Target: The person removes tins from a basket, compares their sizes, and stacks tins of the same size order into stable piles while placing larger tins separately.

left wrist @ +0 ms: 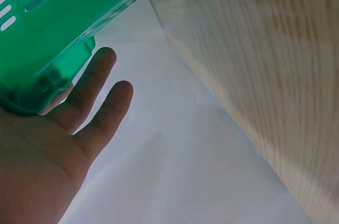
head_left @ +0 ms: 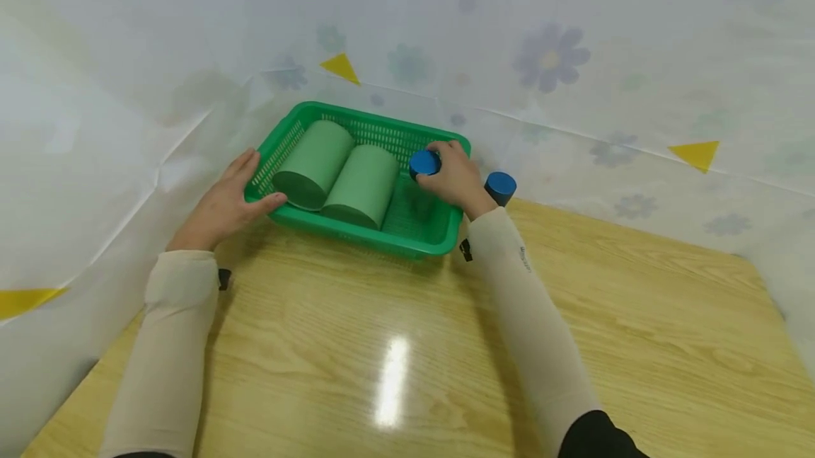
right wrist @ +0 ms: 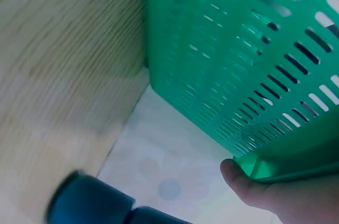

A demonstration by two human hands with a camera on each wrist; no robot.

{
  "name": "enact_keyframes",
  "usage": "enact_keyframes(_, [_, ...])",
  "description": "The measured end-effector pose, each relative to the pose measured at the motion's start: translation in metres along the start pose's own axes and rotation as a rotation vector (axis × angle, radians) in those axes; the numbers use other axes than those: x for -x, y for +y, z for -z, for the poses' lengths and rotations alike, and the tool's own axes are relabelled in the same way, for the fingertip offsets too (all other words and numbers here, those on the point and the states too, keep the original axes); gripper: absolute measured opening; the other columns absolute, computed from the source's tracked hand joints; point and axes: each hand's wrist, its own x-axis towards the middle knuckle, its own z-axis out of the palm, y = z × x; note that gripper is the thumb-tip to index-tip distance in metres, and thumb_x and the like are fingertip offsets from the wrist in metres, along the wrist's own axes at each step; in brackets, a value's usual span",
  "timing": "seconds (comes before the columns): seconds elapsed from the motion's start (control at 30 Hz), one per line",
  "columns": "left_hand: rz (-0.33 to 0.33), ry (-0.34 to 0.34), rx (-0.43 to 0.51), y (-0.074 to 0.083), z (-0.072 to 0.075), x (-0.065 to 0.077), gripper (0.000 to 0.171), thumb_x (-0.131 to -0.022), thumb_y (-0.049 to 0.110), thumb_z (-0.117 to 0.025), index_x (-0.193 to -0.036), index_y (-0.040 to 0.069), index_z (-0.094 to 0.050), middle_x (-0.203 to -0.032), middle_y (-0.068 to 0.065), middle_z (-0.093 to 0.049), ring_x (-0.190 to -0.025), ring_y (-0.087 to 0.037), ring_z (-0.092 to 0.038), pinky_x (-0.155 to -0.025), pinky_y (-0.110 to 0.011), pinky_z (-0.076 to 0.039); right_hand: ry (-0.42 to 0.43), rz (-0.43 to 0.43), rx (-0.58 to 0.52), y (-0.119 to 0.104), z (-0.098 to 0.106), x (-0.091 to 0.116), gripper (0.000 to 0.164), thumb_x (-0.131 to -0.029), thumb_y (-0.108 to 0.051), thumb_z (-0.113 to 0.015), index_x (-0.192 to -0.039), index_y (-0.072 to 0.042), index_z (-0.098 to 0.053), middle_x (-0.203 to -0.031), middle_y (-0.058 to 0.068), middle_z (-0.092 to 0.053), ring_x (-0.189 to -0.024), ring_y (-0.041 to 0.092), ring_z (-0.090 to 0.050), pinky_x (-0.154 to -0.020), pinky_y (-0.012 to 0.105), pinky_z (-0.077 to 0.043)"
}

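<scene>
And here's the right hand (head_left: 455, 178), in over the right end of the green basket (head_left: 407, 240), thumb and fingers clasped around a blue-topped cylinder (head_left: 423, 163) that sits within the rim, and whether it touches the basket's floor I can't tell! Across from it, the left hand (head_left: 223, 207) is at the basket's left end, thumb on the near rim, no clench there: two fingers show straight and spread in the left wrist view. Between the hands, side by side in the basket, lie the left green roll (head_left: 315, 157) and the right green roll (head_left: 363, 185). Just outside the right end, a second blue cylinder (head_left: 501, 185) by the right wrist, near the flowered sheet (head_left: 547, 58), with the wood-grain table (head_left: 305, 345) stretching out in front
</scene>
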Motion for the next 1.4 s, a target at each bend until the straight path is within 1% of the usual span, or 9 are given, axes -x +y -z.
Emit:
enact_keyframes(0.13, [-0.005, 0.003, 0.004, 0.000, -0.002, 0.002, 0.103, -0.095, 0.062, -0.059, -0.163, 0.018, 0.006, -0.168, 0.002, 0.012, -0.152, -0.039, 0.000, -0.116, -0.066, -0.011, 0.058, 0.033, -0.124, 0.005, 0.000, 0.006, 0.067, -0.095, -0.033, -0.068, -0.153, -0.014, -0.041, -0.151, 0.014, -0.043, -0.131, 0.035, -0.048, -0.102, 0.052, -0.043])
enact_keyframes(0.33, [-0.023, -0.005, 0.000, 0.003, -0.003, 0.001, 0.102, -0.096, 0.061, -0.059, -0.163, 0.019, 0.005, -0.168, 0.001, 0.011, -0.152, -0.039, -0.001, -0.116, -0.066, -0.012, 0.173, 0.093, -0.311, 0.015, 0.000, 0.027, 0.066, -0.094, -0.030, -0.070, -0.152, -0.015, -0.043, -0.148, 0.015, -0.037, -0.125, 0.033, -0.046, -0.100, 0.052, -0.042])
enact_keyframes(0.5, [-0.032, -0.004, 0.001, 0.003, -0.002, 0.005, 0.099, -0.097, 0.059, -0.059, -0.163, 0.020, 0.004, -0.169, 0.002, 0.010, -0.152, -0.041, -0.003, -0.115, -0.068, -0.013, 0.251, 0.128, -0.379, 0.015, 0.000, 0.039, 0.067, -0.093, -0.025, -0.072, -0.153, -0.014, -0.043, -0.152, 0.014, -0.037, -0.130, 0.032, -0.044, -0.105, 0.052, -0.039])
enact_keyframes(0.73, [-0.030, 0.009, -0.014, -0.009, 0.004, 0.010, 0.098, -0.097, 0.057, -0.059, -0.163, 0.020, 0.002, -0.169, 0.002, 0.009, -0.151, -0.043, -0.004, -0.114, -0.069, -0.013, 0.306, 0.112, -0.447, 0.010, 0.001, 0.045, 0.067, -0.093, -0.023, -0.073, -0.153, -0.016, -0.043, -0.156, 0.008, -0.039, -0.137, 0.030, -0.043, -0.110, 0.051, -0.037])
enact_keyframes(0.83, [-0.020, 0.003, -0.020, -0.013, 0.006, 0.011, 0.098, -0.098, 0.057, -0.059, -0.163, 0.020, 0.003, -0.168, 0.003, 0.010, -0.151, -0.044, -0.004, -0.114, -0.069, -0.013, 0.317, 0.109, -0.507, 0.010, 0.008, 0.050, 0.067, -0.094, -0.024, -0.072, -0.154, -0.019, -0.042, -0.154, 0.009, -0.040, -0.130, 0.031, -0.049, -0.100, 0.051, -0.044])
enact_keyframes(1.0, [-0.011, -0.009, -0.020, -0.014, 0.008, 0.013, 0.099, -0.098, 0.057, -0.059, -0.163, 0.019, 0.005, -0.168, 0.002, 0.012, -0.151, -0.045, -0.002, -0.114, -0.069, -0.013, 0.400, 0.135, -0.551, 0.019, 0.024, 0.057, 0.067, -0.093, -0.021, -0.073, -0.153, -0.012, -0.043, -0.144, 0.015, -0.046, -0.107, 0.033, -0.058, -0.082, 0.042, -0.049])
enact_keyframes(1.07, [-0.017, -0.009, -0.019, -0.014, 0.009, 0.013, 0.099, -0.098, 0.056, -0.059, -0.163, 0.019, 0.005, -0.168, 0.001, 0.012, -0.151, -0.044, -0.001, -0.114, -0.069, -0.012, 0.438, 0.129, -0.556, 0.025, 0.030, 0.060, 0.067, -0.093, -0.020, -0.073, -0.152, -0.009, -0.044, -0.143, 0.016, -0.047, -0.106, 0.035, -0.060, -0.084, 0.040, -0.050])
enact_keyframes(1.2, [-0.030, 0.000, -0.017, -0.014, 0.013, 0.011, 0.098, -0.099, 0.055, -0.058, -0.163, 0.018, 0.005, -0.168, -0.001, 0.012, -0.151, -0.044, 0.000, -0.114, -0.069, -0.012, 0.481, 0.085, -0.581, 0.036, 0.040, 0.065, 0.068, -0.092, -0.021, -0.074, -0.152, -0.007, -0.044, -0.144, 0.016, -0.048, -0.115, 0.035, -0.058, -0.094, 0.043, -0.049])
enact_keyframes(1.4, [-0.035, -0.016, -0.015, -0.013, 0.011, 0.010, 0.098, -0.099, 0.055, -0.058, -0.163, 0.016, 0.006, -0.168, -0.003, 0.012, -0.151, -0.042, 0.002, -0.115, -0.068, -0.010, 0.465, -0.048, -0.571, 0.051, 0.051, 0.075, 0.073, -0.092, -0.025, -0.077, -0.154, -0.012, -0.041, -0.146, 0.014, -0.046, -0.123, 0.032, -0.052, -0.101, 0.045, -0.045])
